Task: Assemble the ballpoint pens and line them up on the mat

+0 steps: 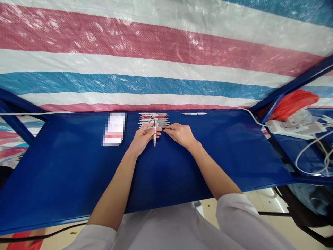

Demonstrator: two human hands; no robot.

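Note:
My left hand (142, 139) is closed around a pen (155, 139), which points away from me. Its patterned white barrel is nearest me, and a thin dark length shows at the far end. Just to the right, the fingertips of my right hand (180, 133) are pinched together near the ends of the laid-out pens. Whatever they hold, if anything, is too small to make out. Beyond my hands several pens (161, 118) lie side by side in a stack of rows, grey and white with a red one among them. My left fingers partly cover the nearest ones.
A single pen (194, 113) lies apart at the table's back edge. To the left is a phone (114, 129) with a blurred screen. The blue table (78, 180) meets a striped plastic sheet (156, 41). Right of it are a red bag (296, 104) and white cables (312, 172).

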